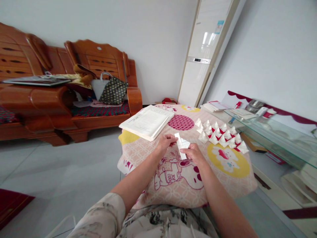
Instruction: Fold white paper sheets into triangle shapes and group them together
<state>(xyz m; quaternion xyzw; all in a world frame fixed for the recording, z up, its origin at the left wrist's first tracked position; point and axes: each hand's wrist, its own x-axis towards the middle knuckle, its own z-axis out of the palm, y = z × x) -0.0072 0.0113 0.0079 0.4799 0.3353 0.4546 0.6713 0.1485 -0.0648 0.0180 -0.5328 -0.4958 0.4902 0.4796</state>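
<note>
Between my two hands, above the patterned tablecloth [146, 167], is a partly folded piece of white paper [181, 145] with a pointed side and a long straight strip. My left hand [167, 142] pinches its left edge near the top. My right hand [193, 152] grips its lower right side, thumb on top. Farther right on the cloth stand several folded white paper pieces [224, 140] with pointed tips, set in rows, with red showing between them. A stack of printed sheets [148, 121] lies at the back left of the table.
A glass-topped cabinet [279, 132] with papers and small items adjoins the table's right side. Behind stands a tall white air conditioner [205, 53]. Wooden seats [99, 59] at the left hold a dark patterned bag [114, 91] and clothing. A red object [13, 205] is on the floor.
</note>
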